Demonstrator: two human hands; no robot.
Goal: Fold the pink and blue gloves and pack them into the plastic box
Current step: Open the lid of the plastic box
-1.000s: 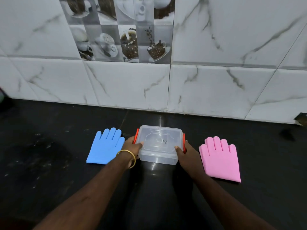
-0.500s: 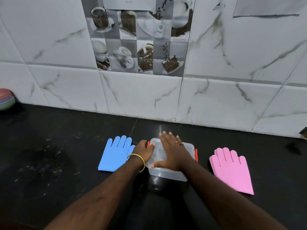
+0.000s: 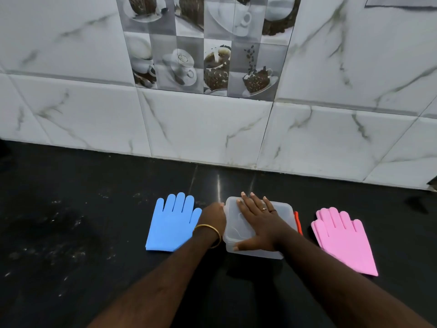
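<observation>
The clear plastic box (image 3: 285,210) stands on the black counter with its lid on and a red clasp (image 3: 298,223) on its right side. My right hand (image 3: 259,224) lies flat on the lid, fingers spread. My left hand (image 3: 212,216), with a gold bangle on the wrist, is curled against the box's left side; its fingertips are hidden. The blue glove (image 3: 172,224) lies flat to the left of the box, touching my left wrist. To the right lies the pink glove (image 3: 343,242), flat, apart from the box.
The black counter (image 3: 71,233) runs left, right and toward me. A white marble-tiled wall (image 3: 212,129) rises close behind the box. A small dark mark (image 3: 417,203) sits on the counter at the far right.
My right hand left the box's right side and came to rest flat on the lid. My left hand stays at the left side. The camera view shifted, so everything sits further right.
</observation>
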